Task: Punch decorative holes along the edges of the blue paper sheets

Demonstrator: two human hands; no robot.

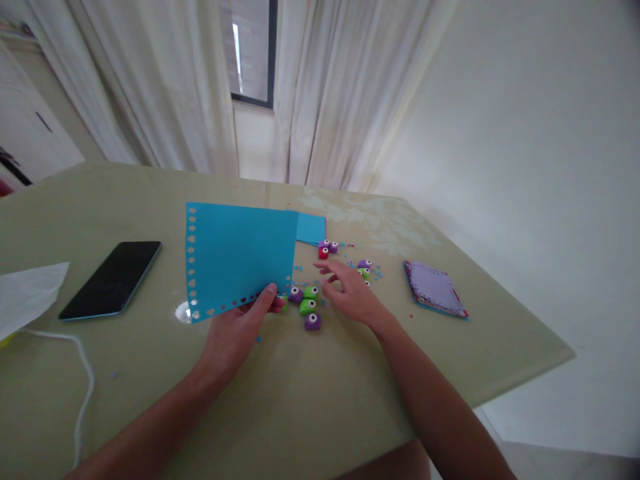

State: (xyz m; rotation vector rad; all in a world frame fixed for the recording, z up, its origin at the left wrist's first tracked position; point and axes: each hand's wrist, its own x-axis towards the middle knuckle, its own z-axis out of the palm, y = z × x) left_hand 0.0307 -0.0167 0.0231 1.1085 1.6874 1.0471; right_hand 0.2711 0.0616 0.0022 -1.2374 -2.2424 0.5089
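Sheet of blue paper [240, 257], punched along left and lower edges, held above table [295, 407]; left hand [239, 330] pinches it near lower right corner. Green eye-topped punch [309, 293] between hands, left of nearer right hand [353, 293], fingers loosely spread, seemingly empty.

The sheet [240, 257] is blue, bordered with cut-outs, the blocks [313, 324] purple, green and red.

Passable gap between phone [114, 280] and raised blue sheet [240, 253], small punches [307, 309] obstructing beside the sheet
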